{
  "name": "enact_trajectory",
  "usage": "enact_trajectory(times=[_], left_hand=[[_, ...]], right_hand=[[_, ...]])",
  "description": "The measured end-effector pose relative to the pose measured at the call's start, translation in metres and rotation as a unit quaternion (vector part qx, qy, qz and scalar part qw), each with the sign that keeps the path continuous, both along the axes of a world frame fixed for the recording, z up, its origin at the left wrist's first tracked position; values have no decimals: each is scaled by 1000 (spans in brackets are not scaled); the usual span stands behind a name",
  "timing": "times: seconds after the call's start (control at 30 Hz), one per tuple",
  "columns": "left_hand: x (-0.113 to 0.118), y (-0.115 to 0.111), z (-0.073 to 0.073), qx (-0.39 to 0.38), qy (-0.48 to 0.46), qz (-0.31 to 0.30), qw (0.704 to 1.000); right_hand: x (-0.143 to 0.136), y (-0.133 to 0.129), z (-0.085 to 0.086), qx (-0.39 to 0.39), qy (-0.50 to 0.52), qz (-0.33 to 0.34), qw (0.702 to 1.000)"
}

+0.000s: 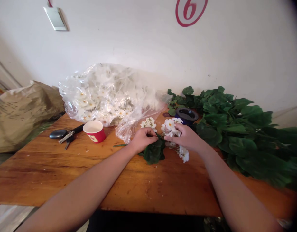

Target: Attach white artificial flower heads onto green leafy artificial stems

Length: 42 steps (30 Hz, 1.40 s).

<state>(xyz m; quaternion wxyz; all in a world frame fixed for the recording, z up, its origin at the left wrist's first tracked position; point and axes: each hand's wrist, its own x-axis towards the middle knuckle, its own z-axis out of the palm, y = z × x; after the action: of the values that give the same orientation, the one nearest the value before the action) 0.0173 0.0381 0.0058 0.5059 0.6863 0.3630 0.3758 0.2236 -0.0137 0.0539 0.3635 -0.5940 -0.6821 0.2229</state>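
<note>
My left hand (143, 139) is closed in a pinch around the stem of a sprig with green leaves (153, 152), just above the wooden table. A cluster of white artificial flowers (170, 126) is in my right hand (187, 137), whose thumb and fingers are closed around it. The two hands almost meet, with the blossoms and leaves between them. Behind my left hand lies another white bloom (148, 123). My fingers hide where leaves and flowers come together.
A clear plastic bag (109, 93) of white flowers lies at the back. Green leaf stems (245, 132) pile up on the right, near a dark blue round dish (186, 115). A red and white paper cup (94, 131) and keys with a black fob (63, 134) are on the left.
</note>
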Motion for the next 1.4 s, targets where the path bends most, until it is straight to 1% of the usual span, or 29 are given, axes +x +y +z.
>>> enact_trajectory(times=[0.1,0.2,0.4,0.6,0.77,1.0,1.07,1.13,1.2,1.27,1.33,1.4], left_hand=[[-1,1,3,-23,-3,-24,999],[-1,3,3,-26,2,-33,999],[-2,5,-1,-12,17,-45,999],[-1,3,2,-9,25,-34,999],[-2,1,2,-31,3,-45,999],[-2,-2,4,-39,-9,-37,999],[-2,-3,5,-45,-18,-34,998],[-1,-4,6,-58,-34,-29,997],[-1,-3,7,-80,-64,-20,995],[-1,-2,10,-99,-96,-7,990],[-2,-2,14,-112,-121,5,986],[-3,-3,21,-127,-154,17,980]], right_hand=[[0,2,-1,-16,-54,27,998],[-1,4,-3,4,-63,21,998],[-5,5,-8,18,-70,32,997],[-9,6,-10,20,-84,32,996],[-10,8,-16,16,-89,31,995],[-10,12,-26,51,-77,43,995],[-11,12,-26,51,-74,46,995],[-13,11,-23,52,-70,33,996],[-14,8,-17,88,-63,17,994],[-15,2,-7,173,-58,0,983],[-14,-5,2,280,-52,-33,958],[-11,-11,9,376,-39,-85,922]])
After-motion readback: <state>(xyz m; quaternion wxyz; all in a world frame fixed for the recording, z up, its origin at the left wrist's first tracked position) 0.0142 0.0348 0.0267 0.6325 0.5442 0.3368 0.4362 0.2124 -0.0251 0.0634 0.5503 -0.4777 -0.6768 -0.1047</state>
